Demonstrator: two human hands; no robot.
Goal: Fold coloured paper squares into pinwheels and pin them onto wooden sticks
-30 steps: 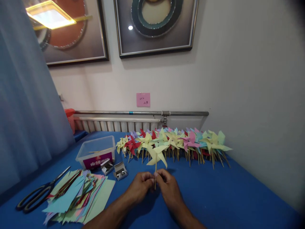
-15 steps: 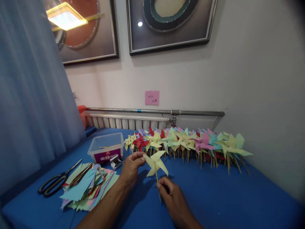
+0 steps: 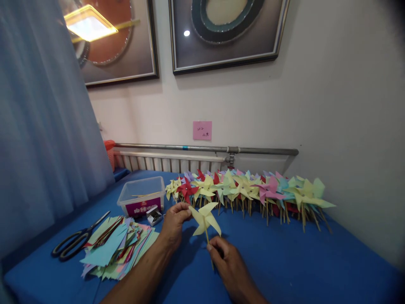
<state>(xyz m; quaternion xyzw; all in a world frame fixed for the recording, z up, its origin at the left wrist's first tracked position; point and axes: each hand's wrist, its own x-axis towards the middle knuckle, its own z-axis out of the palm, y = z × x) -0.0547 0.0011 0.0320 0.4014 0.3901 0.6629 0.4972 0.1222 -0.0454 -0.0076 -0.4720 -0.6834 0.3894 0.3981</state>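
A pale yellow paper pinwheel (image 3: 205,218) on a thin wooden stick is between my hands, above the blue tabletop. My right hand (image 3: 226,257) is closed round the stick, below the blades. With thumb and fingertips, my left hand (image 3: 177,221) pinches the tip of the pinwheel's left blade. Beyond my hands, many finished-looking paper pinwheels (image 3: 247,188) in yellow, red, pink, green and blue lie in a long row, their sticks pointing toward me.
Left of my forearm lies a stack of cut coloured paper (image 3: 117,247), with black-handled scissors (image 3: 74,242) beside it. Behind are a clear plastic tub (image 3: 126,190) holding sticks and a small box of pins (image 3: 154,216). A blue curtain (image 3: 47,126) hangs at the left; a metal pipe (image 3: 202,148) runs along the wall.
The pinwheel has shifted slightly left and its blades are a little lower. Both hands keep their grips; the things on the table stay put.
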